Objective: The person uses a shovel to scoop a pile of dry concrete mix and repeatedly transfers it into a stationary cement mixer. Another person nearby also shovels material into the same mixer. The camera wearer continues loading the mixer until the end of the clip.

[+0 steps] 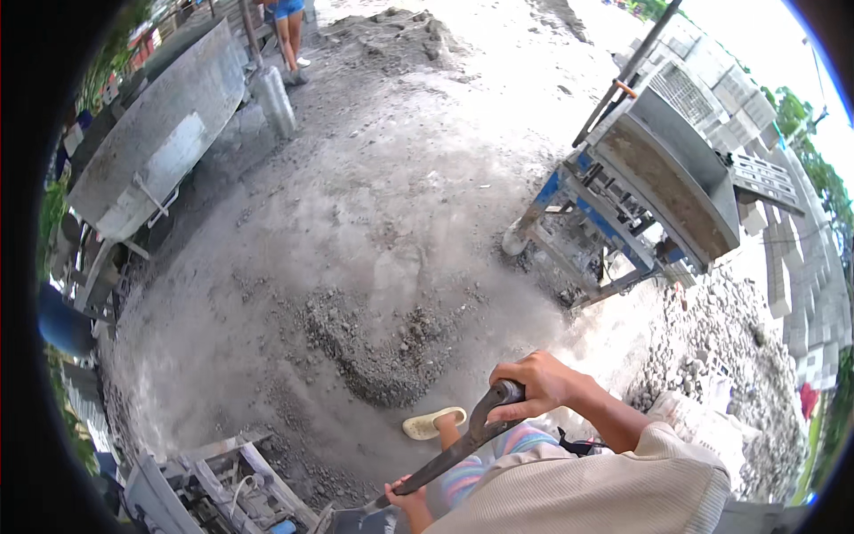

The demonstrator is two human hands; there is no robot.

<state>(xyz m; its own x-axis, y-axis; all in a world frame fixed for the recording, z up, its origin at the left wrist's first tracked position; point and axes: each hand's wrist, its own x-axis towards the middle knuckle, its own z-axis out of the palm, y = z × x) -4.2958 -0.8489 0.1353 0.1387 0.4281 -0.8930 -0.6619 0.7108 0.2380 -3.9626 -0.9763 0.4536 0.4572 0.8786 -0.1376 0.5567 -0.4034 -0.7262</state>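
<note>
My right hand [544, 388] is wrapped round the dark grip at the top end of a shovel [454, 454]. Lower down the shaft, close to the blade, my left hand [407, 504] closes round it. The shovel slants down to the left, and its blade is partly cut off by the lower edge, so what lies on it cannot be made out. A low heap of grey gravel and sand [382, 356] lies on the ground beyond my foot, which wears a cream clog [433, 423].
A metal machine with a hopper [663, 169] stands at the right. Loose stones [712, 356] and stacked blocks [805, 249] lie beyond. A large grey metal trough [169, 125] stands at the left, a metal frame [222, 489] at lower left. Another person [289, 36] stands far off.
</note>
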